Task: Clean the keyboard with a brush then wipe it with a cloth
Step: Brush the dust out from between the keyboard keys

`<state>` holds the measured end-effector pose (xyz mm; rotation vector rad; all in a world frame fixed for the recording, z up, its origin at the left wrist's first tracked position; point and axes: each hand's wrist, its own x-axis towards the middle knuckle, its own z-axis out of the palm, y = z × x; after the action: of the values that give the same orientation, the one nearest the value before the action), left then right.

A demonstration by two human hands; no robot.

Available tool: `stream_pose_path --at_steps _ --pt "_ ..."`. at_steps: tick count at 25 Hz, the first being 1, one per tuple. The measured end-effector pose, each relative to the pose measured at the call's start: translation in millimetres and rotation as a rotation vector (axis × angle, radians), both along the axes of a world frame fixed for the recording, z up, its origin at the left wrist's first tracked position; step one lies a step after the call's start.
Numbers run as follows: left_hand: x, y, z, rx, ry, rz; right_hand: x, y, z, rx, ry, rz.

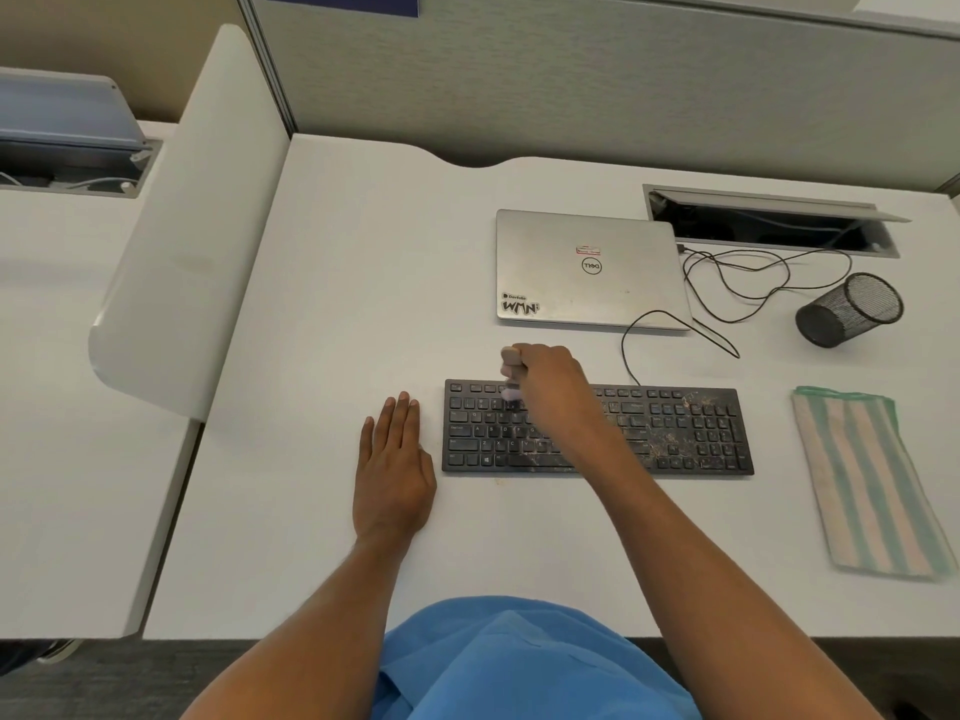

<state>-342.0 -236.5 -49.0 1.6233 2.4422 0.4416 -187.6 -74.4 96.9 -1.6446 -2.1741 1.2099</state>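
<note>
A black keyboard lies flat on the white desk, with brownish crumbs scattered over its middle and right keys. My right hand grips a small brush by its pale handle, bristles down on the upper left keys. The brush is blurred. My left hand rests flat on the desk just left of the keyboard, fingers straight, apart from it. A folded cloth with green and cream stripes lies to the right of the keyboard.
A shut silver laptop sits behind the keyboard, with black cables looping to an open cable hatch. A black mesh pen cup lies tipped on its side at the right. A white divider panel borders the desk's left side.
</note>
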Motion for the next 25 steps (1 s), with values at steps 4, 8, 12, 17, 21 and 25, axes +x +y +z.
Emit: stream_pose_path --at_steps 4,8,12,17,21,25 --pt "0 -1 1 0.002 -0.001 -0.001 -33 -9 5 -0.075 0.086 0.107" --pt "0 0 1 0.001 0.003 -0.002 -20 0 -3 -0.055 0.015 0.109" --pt "0 -1 0 -0.001 0.000 -0.001 18 12 -4 -0.015 -0.048 0.012" --pt "0 -1 0 0.006 -0.008 0.001 13 -2 6 0.058 -0.111 0.087" --pt "0 -2 0 0.006 -0.008 -0.002 -21 -30 -12 0.053 -0.129 0.245" --pt "0 -1 0 0.009 -0.010 0.000 -21 -37 -10 0.104 -0.184 0.266"
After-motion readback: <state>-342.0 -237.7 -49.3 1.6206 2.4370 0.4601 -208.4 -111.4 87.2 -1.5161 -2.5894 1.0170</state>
